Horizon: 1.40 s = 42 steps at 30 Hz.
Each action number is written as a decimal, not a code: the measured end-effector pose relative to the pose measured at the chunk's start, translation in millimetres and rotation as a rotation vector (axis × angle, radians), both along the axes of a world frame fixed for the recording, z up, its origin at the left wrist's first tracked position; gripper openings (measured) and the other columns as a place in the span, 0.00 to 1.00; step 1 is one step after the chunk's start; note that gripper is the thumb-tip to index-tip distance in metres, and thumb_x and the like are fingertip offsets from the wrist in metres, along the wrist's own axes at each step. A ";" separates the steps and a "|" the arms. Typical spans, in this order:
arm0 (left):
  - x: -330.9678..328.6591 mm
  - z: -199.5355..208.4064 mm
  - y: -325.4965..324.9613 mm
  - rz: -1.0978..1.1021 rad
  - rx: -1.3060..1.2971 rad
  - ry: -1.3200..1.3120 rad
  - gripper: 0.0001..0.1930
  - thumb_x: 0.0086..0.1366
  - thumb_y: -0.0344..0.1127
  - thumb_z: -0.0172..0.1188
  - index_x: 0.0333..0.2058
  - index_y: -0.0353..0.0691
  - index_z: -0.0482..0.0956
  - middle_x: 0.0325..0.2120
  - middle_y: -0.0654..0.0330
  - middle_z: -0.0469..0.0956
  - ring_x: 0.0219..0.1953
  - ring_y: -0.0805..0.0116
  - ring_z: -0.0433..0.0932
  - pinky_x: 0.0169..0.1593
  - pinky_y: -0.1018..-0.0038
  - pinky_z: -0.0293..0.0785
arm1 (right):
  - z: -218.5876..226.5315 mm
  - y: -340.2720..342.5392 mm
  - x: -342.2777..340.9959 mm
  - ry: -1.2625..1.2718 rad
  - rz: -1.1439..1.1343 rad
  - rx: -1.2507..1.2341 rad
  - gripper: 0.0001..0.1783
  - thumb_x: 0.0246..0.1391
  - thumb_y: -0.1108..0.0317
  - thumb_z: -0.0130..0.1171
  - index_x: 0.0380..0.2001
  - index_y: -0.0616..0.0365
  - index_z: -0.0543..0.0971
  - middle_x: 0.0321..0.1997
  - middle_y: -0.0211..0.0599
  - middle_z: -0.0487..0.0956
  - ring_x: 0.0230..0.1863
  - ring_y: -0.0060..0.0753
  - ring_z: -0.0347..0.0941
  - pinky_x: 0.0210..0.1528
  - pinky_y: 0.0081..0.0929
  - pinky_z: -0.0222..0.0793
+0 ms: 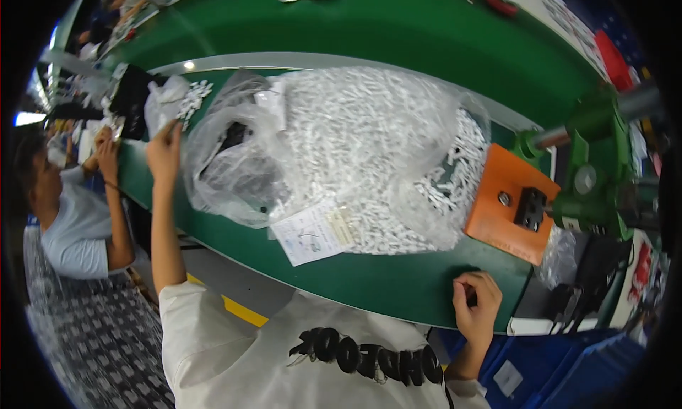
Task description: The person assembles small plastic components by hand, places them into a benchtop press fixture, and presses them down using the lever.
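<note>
My left hand (164, 153) reaches out to the far left, its fingers closed in a pinch beside a small pile of white parts (193, 102) and a white plastic bag (165, 96). Whatever the pinch may hold is too small to make out. At the front edge of the table my right hand (477, 304) is curled, thumb against fingers, with a dark spot between them that I cannot identify. A large clear bag (355, 146) full of small white parts lies in the middle. Loose white parts (465, 160) show at its right end.
A clear bag with dark pieces (238, 164) and a paper sheet (307, 235) lie by the big bag. To the right stands a green press (590, 175) with an orange base plate (501, 203) and black fixture (531, 209). A co-worker (78, 210) sits at the left.
</note>
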<state>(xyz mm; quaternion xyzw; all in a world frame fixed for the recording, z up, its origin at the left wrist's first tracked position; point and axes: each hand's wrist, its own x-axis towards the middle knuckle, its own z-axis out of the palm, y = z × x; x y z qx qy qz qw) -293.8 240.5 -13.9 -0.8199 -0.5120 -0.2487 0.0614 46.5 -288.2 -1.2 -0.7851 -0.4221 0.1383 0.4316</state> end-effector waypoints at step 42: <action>303.0 -0.4 -235.2 -1.366 -0.236 -0.088 0.08 0.55 0.34 0.65 0.33 0.38 0.82 0.28 0.62 0.76 0.36 0.63 0.73 0.41 0.68 0.66 | 5.9 17.0 3.8 -0.401 -0.243 -0.298 0.05 0.51 0.79 0.63 0.31 0.62 0.78 0.25 0.39 0.74 0.19 0.38 0.73 0.21 0.28 0.67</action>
